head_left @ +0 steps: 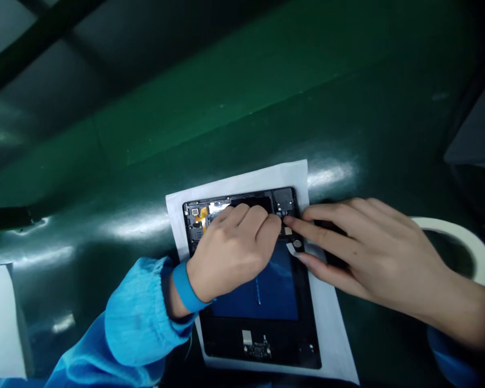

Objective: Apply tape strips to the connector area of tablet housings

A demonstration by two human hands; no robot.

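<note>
An opened tablet-like device (262, 339) with a black frame, a blue middle and small circuit parts lies on a white sheet (331, 323). Over its upper part is my left hand (236, 242), its fingers curled in; whatever they hold is hidden beneath them. My right hand (364, 248) reaches in from the right, its index fingertip touching the device's upper right part and its thumb near a small white strip (292, 249) at the device's right edge. A blue band circles my left wrist.
The work surface (226, 134) is green and shiny. A roll of pale tape (483, 256) lies at the right, partly behind my right hand. White material (2, 323) sits at the left edge. A dark bar crosses the upper left.
</note>
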